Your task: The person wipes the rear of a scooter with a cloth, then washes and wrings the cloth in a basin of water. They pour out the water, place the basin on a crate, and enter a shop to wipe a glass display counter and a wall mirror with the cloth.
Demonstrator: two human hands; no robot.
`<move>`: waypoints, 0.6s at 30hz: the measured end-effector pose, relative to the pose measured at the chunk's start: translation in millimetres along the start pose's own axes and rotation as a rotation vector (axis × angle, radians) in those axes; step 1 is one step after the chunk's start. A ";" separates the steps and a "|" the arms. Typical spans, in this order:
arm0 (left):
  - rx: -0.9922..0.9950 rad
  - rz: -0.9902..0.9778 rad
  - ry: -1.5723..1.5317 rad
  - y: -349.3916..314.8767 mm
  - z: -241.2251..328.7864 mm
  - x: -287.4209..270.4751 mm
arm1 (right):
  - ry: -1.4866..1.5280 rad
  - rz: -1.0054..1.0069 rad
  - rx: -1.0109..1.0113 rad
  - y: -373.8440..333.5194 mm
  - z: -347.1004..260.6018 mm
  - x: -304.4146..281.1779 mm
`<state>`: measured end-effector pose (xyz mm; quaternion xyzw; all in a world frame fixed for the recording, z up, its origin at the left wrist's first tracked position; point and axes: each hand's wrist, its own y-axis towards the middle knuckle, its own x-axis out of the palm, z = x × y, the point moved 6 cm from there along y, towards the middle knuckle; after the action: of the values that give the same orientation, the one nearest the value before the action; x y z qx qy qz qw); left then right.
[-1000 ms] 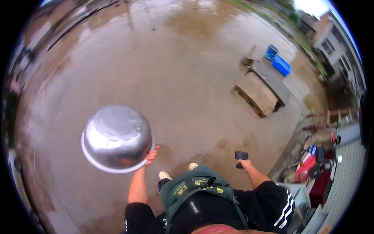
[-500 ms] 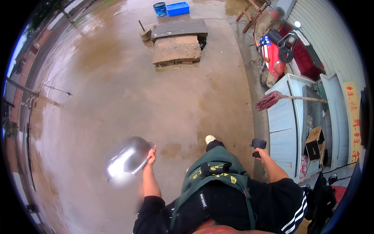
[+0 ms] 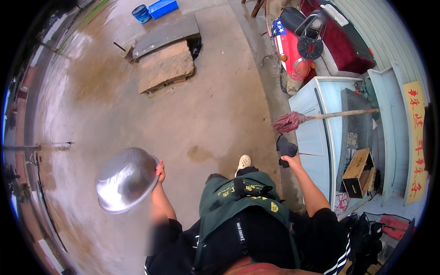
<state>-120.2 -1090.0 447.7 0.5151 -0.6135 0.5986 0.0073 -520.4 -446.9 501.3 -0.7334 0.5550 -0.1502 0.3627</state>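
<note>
Wet yard; L hand grips metal basin by rim, best hold; prob. light, slick. R hand clutches dk bundle, prob. soft.

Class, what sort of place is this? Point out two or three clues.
Probably an outdoor yard beside a building: wet, concrete-looking ground, a parked red motorbike and a ribbed wall along the right.
</note>
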 end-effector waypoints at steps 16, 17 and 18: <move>-0.240 0.219 0.064 414.1 -299.7 347.1 | 0.308 0.125 -0.149 284.8 -350.8 -39.7; -0.258 0.260 0.071 441.6 -314.0 365.8 | 0.311 0.136 -0.135 298.6 -369.1 -44.9; -0.259 0.308 0.063 469.8 -325.2 387.2 | 0.311 0.147 -0.121 312.6 -387.9 -49.4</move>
<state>-800.5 -1206.2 440.6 0.3909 -0.7564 0.5244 0.0010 -999.2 -580.7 560.2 -0.6792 0.6646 -0.2013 0.2377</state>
